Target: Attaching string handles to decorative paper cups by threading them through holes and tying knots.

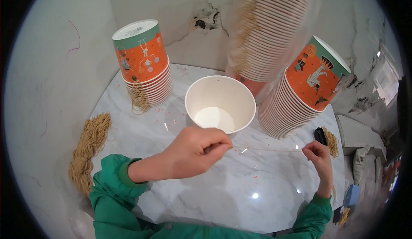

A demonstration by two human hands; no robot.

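Note:
My left hand point(195, 151) is closed in a pinch on one part of a thin pale cord point(266, 149). At the cord's right end, my right hand point(317, 155) pinches it between thumb and fingertips. Drawn nearly straight, the cord spans the gap between both hands above the marble table point(240, 196). Just beyond my left hand stands a white paper bucket point(223, 91), upright with its mouth up; its inside looks bare. Part of its near rim sits close behind my knuckles.
Upside-down stacks of orange and green paper buckets stand at left point(143, 58) and right point(309, 76); tan cord loops point(139, 97) hang on the left one. A tall plastic-wrapped bucket stack point(274, 28) rises behind. Tan cord hanks lie at the left edge point(88, 153) and far right point(330, 142).

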